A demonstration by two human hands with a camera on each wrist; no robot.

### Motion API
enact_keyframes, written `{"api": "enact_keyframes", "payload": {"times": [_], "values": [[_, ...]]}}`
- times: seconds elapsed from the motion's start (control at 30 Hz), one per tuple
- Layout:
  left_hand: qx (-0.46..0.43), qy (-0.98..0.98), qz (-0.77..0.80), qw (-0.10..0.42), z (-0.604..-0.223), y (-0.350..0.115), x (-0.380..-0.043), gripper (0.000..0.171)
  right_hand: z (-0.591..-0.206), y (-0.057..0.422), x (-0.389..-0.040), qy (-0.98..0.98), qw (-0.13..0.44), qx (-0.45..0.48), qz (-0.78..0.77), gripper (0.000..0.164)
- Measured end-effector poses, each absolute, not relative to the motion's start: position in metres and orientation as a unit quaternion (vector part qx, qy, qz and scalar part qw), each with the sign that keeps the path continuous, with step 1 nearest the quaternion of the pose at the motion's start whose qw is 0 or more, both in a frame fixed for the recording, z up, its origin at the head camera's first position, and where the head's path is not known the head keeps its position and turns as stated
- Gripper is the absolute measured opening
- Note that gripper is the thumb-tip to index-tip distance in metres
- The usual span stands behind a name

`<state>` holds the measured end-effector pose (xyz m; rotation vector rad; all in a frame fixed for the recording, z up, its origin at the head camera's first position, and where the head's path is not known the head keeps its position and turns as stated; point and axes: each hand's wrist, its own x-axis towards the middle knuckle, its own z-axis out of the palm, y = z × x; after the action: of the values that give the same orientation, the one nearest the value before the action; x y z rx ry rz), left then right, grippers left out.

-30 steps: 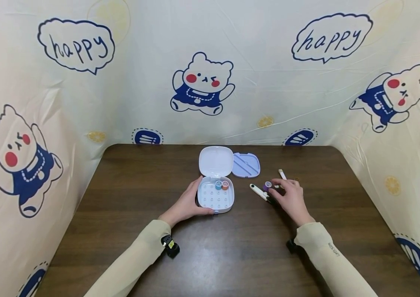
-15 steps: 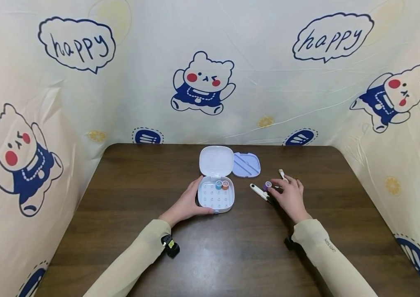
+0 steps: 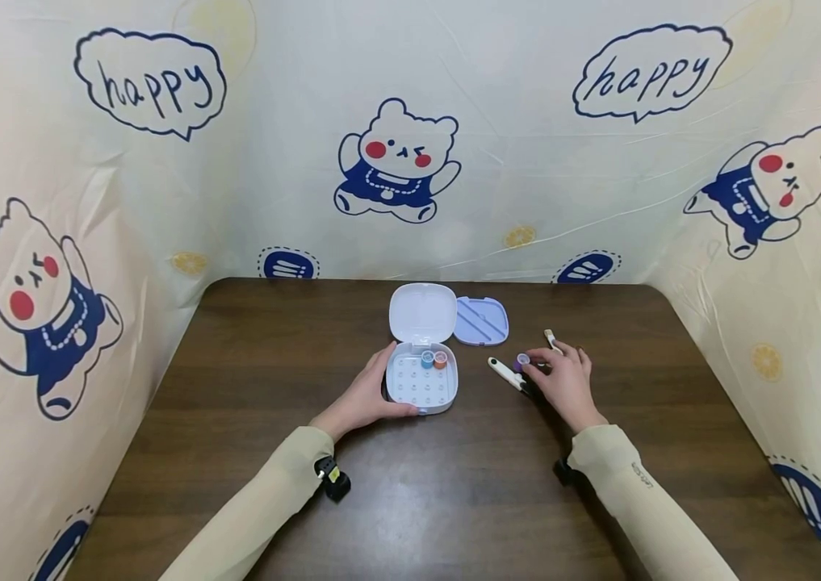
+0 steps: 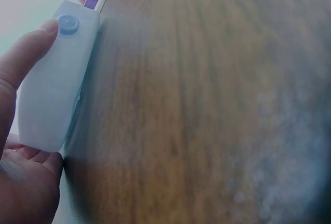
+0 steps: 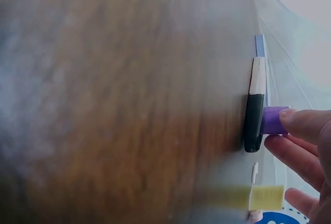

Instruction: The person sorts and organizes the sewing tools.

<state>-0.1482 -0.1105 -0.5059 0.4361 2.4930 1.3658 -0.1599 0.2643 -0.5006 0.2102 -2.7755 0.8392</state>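
Note:
My left hand (image 3: 366,395) holds the left side of a pale blue sewing box (image 3: 410,394), its thumb at the front beside the round catch (image 4: 68,24). Pegs line the box floor, and a blue thread spool (image 3: 428,360) and an orange one (image 3: 441,361) stand at its back right. My right hand (image 3: 568,383) pinches a purple thread spool (image 3: 522,361) between thumb and fingers, low over the table. Right beside that spool lies a white tool with a black end (image 3: 503,370). A yellow spool (image 5: 267,198) sits near the other fingers of the right hand.
The box's lid (image 3: 422,313) leans back, raised. Against its right side lies a lilac tray (image 3: 481,322) with diagonal ridges. A small white item (image 3: 550,335) lies behind the right hand on the brown table (image 3: 294,323). Printed cloth (image 3: 512,161) hangs around the back and sides.
The right hand has shifted slightly left and turned a little at the purple spool, its fingers closing in. The left hand and the box have stayed in place.

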Motion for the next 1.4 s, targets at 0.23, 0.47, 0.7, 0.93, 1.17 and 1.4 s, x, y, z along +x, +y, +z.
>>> {"api": "enact_keyframes", "payload": {"times": [0.23,0.47,0.7,0.93,1.17,1.4], "values": [[0.147,0.859,0.47,0.139,-0.507,-0.111,-0.147,0.131,-0.499,0.262,-0.157,-0.943,0.117,0.071,0.304,0.02],[0.147,0.86,0.47,0.135,-0.508,-0.111,-0.148,0.131,-0.495,0.259,-0.155,-0.94,0.127,0.074,0.309,0.02],[0.149,0.861,0.468,0.134,-0.509,-0.112,-0.148,0.131,-0.487,0.256,-0.154,-0.939,0.134,0.083,0.306,0.021],[0.149,0.859,0.47,0.134,-0.509,-0.112,-0.148,0.131,-0.479,0.249,-0.156,-0.942,0.122,0.085,0.301,0.02],[0.15,0.858,0.471,0.136,-0.508,-0.111,-0.148,0.13,-0.474,0.239,-0.155,-0.938,0.136,0.1,0.302,0.018],[0.15,0.856,0.475,0.136,-0.506,-0.11,-0.149,0.13,-0.47,0.23,-0.156,-0.937,0.125,0.104,0.307,0.019]]}}
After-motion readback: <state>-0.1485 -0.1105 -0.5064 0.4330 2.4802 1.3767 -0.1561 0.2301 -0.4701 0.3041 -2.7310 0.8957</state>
